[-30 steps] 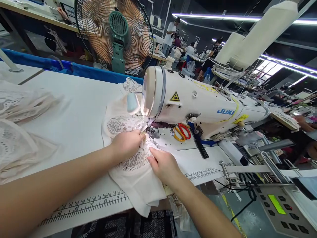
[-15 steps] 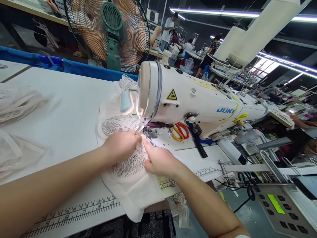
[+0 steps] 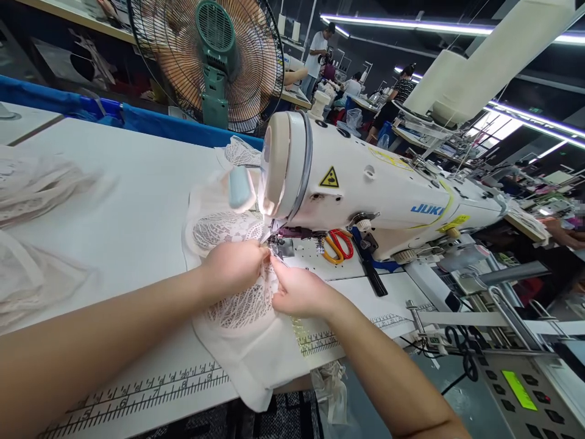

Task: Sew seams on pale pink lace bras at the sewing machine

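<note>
Bare tabletop [image 3: 137, 201] at left, open. Left hand [image 3: 233, 268] closed, pinching lace fabric [image 3: 242, 305] at presser foot [image 3: 280, 247]; fabric overhanging near edge. Right hand [image 3: 299, 292] closed, gripping same fabric just beside. Scissors [image 3: 336, 245] under sewing machine [image 3: 365, 189].

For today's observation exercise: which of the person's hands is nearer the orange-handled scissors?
Right. The right hand lies just below-left of the scissors; the left hand sits farther left, beyond the presser foot.
</note>
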A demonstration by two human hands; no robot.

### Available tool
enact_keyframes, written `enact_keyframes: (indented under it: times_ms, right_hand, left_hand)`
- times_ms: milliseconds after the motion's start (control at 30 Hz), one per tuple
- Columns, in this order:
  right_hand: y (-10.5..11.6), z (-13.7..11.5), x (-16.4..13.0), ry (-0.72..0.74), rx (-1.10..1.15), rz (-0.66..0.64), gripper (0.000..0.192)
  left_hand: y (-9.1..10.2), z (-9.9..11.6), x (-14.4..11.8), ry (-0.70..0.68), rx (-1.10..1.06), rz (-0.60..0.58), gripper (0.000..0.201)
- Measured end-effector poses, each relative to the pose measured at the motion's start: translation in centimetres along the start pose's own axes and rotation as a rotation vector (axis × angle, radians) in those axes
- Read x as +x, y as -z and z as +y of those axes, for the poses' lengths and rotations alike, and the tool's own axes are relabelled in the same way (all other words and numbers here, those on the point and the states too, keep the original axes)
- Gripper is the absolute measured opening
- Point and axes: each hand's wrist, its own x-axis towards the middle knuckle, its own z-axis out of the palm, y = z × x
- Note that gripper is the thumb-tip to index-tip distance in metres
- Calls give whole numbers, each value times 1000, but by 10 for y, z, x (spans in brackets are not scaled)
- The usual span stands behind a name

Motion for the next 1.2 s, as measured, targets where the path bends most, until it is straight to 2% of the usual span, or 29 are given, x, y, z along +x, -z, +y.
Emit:
enact_keyframes:
  times_ms: [100,200,300,367,633,1033,1133,1200]
  right_hand:
    - [-5,-9,-4,-25,-221,107,75]
    - [-13,-11,-9,-11,-312,208,56]
    - [-17,-8,-14,12,-357,221,30]
    - [-16,-5,-15,17,-359,201,23]
    - [-12,-2,-12,-2,-301,161,29]
    - [-10,-2,-3,-24,-275,172,38]
    - [-14,-1,-9,-49,-288,202,35]
    - [-19,2,-18,-39,-306,240,35]
  left_hand:
    - [-1,2,1,15,0,19,31]
    - [-1,3,2,41,0,8,29]
    - [-1,5,3,62,2,-2,33]
    - [0,6,2,75,2,-5,36]
    - [0,6,4,103,-5,-8,41]
    - [1,-3,12,102,39,14,43]
    - [2,-7,6,65,65,64,44]
    - [-1,-14,-2,-30,56,143,45]
